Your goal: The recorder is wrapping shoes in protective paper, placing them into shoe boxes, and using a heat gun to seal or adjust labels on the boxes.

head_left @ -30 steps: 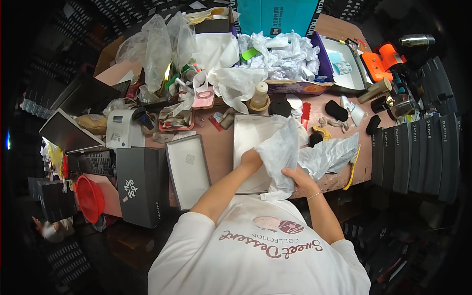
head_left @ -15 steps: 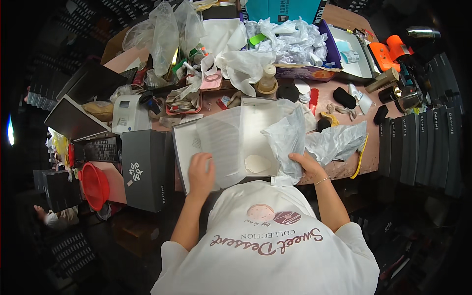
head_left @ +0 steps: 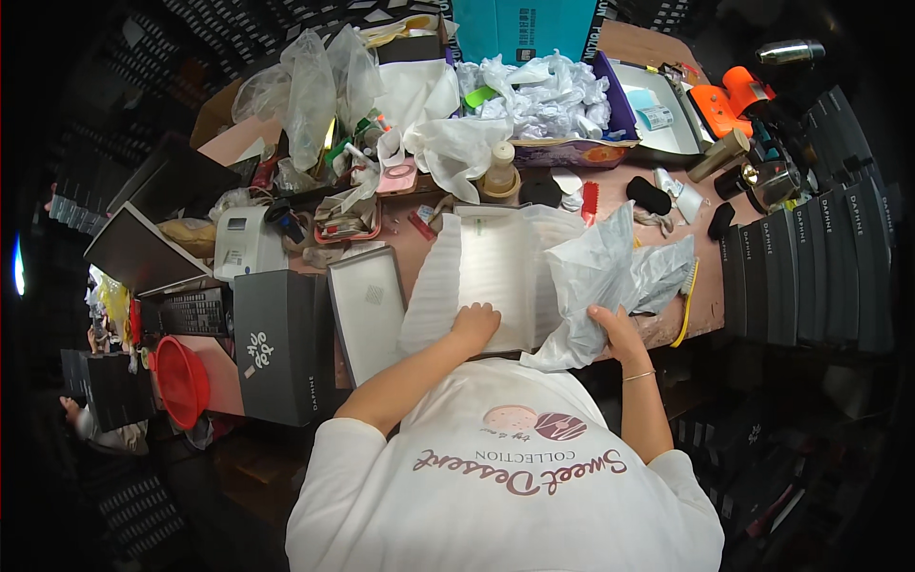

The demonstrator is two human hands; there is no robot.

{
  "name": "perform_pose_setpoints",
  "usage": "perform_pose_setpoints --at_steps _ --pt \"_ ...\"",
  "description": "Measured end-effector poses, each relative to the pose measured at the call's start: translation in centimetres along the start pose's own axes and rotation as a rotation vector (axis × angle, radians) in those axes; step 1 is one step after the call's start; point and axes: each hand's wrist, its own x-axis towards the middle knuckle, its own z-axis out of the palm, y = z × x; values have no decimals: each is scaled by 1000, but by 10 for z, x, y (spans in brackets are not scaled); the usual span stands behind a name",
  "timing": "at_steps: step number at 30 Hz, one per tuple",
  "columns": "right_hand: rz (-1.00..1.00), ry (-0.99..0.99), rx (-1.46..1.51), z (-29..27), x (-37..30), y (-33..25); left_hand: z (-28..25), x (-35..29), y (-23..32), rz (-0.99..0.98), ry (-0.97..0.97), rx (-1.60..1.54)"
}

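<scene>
An open shoebox (head_left: 487,250) with a white inside stands before me on the pink table. Thin white foam sheet (head_left: 431,297) drapes over its left side, and more of it lies along the right. My left hand (head_left: 476,328) is in the near end of the box, fingers curled; whatever they hold is hidden. At the right, my right hand (head_left: 618,332) pinches a crumpled whitish sheet of wrapping paper (head_left: 583,276) between thumb and fingers, raised beside the box. Left of the box lies the shallow box lid (head_left: 366,310), its pale inside facing up.
A dark grey shoebox (head_left: 278,348) and a red basin (head_left: 179,381) are at the left. Dark shoeboxes (head_left: 810,272) stand in a row at the right. Behind are a purple carton (head_left: 620,100) of crumpled paper, a red brush (head_left: 591,202) and a label printer (head_left: 246,243).
My left hand has moved right from the lid into the box, over where a white oval piece lay. My right hand has drawn the paper rightward off the box. Foam sheet now lies spread to both sides.
</scene>
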Motion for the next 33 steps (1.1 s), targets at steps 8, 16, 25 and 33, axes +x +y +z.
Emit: perform_pose_setpoints --at_steps 8,16,25,33 --pt "-240 -155 106 41 -1 -45 -65 -34 -37 -255 322 -1539" --pt "223 -188 -567 137 58 -10 -70 -91 -61 -622 1192 -986" --pt "-116 -175 -894 129 103 101 -26 -107 -43 -552 974 -2037" --pt "-114 -249 -1213 149 100 106 -97 -49 -33 -219 919 -2154"
